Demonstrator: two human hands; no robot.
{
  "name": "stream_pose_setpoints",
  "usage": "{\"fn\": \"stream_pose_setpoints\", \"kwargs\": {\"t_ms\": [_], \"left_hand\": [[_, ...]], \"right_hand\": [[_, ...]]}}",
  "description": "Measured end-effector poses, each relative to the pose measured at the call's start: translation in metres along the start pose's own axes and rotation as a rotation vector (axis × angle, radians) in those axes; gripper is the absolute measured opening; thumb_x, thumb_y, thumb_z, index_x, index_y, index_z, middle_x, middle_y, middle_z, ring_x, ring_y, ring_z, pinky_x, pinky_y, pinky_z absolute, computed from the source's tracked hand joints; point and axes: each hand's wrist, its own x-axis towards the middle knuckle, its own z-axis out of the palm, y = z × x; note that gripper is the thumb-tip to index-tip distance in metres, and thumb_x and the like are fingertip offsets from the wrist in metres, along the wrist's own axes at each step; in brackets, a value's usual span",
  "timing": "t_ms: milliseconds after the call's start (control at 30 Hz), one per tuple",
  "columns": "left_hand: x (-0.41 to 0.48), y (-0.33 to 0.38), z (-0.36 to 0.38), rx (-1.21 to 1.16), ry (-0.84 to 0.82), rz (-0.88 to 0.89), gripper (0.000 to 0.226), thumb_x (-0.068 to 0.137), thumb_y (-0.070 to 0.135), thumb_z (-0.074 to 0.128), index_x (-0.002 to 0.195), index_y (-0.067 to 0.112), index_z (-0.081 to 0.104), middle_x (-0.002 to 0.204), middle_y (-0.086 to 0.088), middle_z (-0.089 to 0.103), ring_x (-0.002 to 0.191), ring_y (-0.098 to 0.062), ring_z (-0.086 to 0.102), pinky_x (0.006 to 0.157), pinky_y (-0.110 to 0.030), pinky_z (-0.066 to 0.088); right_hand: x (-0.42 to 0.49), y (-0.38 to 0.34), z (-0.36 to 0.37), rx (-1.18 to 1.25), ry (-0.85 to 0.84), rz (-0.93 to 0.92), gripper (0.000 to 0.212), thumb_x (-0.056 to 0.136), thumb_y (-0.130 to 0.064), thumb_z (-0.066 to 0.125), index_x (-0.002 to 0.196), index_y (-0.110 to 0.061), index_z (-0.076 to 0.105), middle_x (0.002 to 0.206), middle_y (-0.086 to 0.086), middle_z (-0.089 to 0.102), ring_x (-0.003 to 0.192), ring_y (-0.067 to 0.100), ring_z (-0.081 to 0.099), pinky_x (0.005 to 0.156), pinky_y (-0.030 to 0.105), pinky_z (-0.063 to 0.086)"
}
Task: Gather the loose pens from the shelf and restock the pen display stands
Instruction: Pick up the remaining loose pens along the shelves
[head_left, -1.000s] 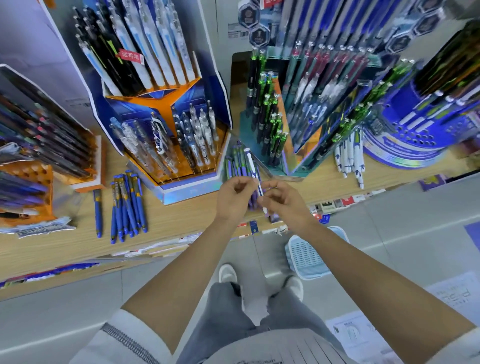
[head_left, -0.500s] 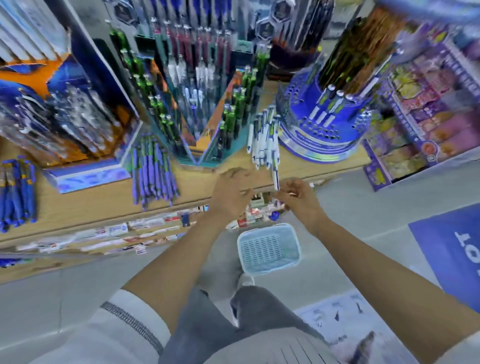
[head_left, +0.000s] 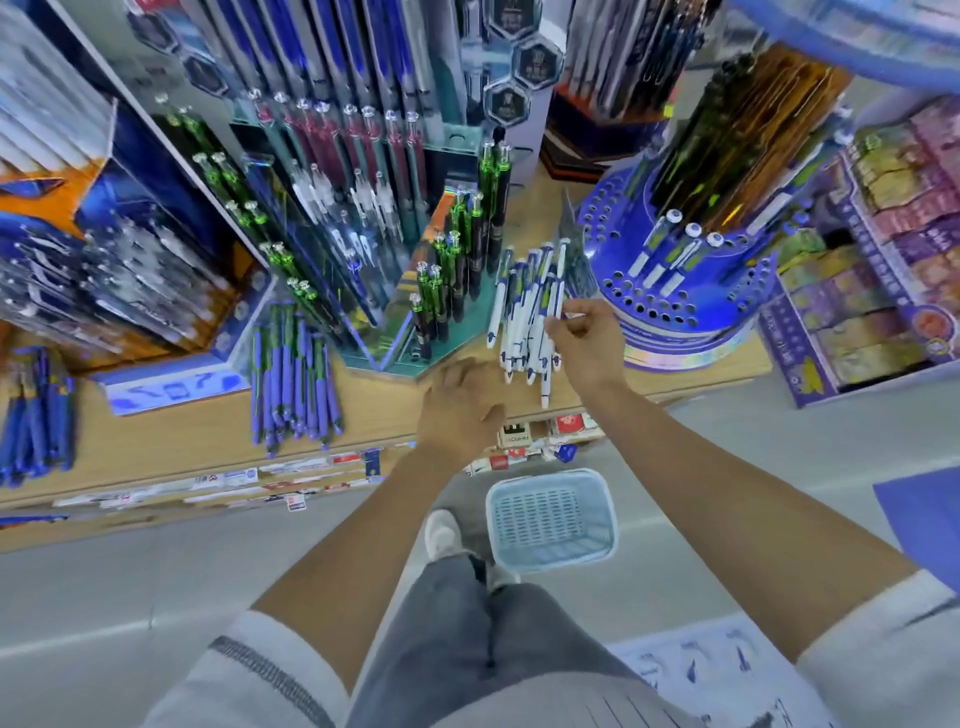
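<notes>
White pens (head_left: 675, 254) in round blue stand (head_left: 649, 318)

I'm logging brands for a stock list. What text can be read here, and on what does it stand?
No text here reads reliably.
Shelf-edge tags: print too small and blurred to read.
Hexagon badges: markings blurred.
Boxes at right: print blurred.
Floor sheet: drawings only, any lettering blurred.

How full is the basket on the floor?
Empty: the basket shows its slotted bottom bare all over, with nothing lying in it.
</notes>
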Motion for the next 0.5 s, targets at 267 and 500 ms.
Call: {"fn": "stream_pose_setpoints", "kwargs": {"t_ms": [267,500], "left_hand": [[0.002,0.000,-0.005,0.033,0.006,0.009,0.054,0.092,0.031,0.054,0.144,0.023,0.039,0.149,-0.003,0.032,0.135,-0.025,0.028,0.111,-0.033,0.022],[-0.003,-0.001,-0.012,-0.032,-0.033,0.014,0.048,0.092,0.021,0.054,0.139,0.019,0.048,0.150,-0.004,0.035,0.135,-0.024,0.036,0.112,-0.033,0.028]], "right_hand": [[0.013,-0.001,0.009,-0.146,-0.083,-0.009,0.036,0.088,-0.020,0.070,0.119,-0.008,0.057,0.082,-0.001,0.059,0.075,0.013,0.057,0.076,0.030,0.049],[-0.003,0.001,0.003,-0.231,-0.121,-0.150,0.042,0.089,-0.021,0.068,0.127,-0.011,0.056,0.111,0.007,0.058,0.084,0.013,0.057,0.083,0.032,0.050]]}}
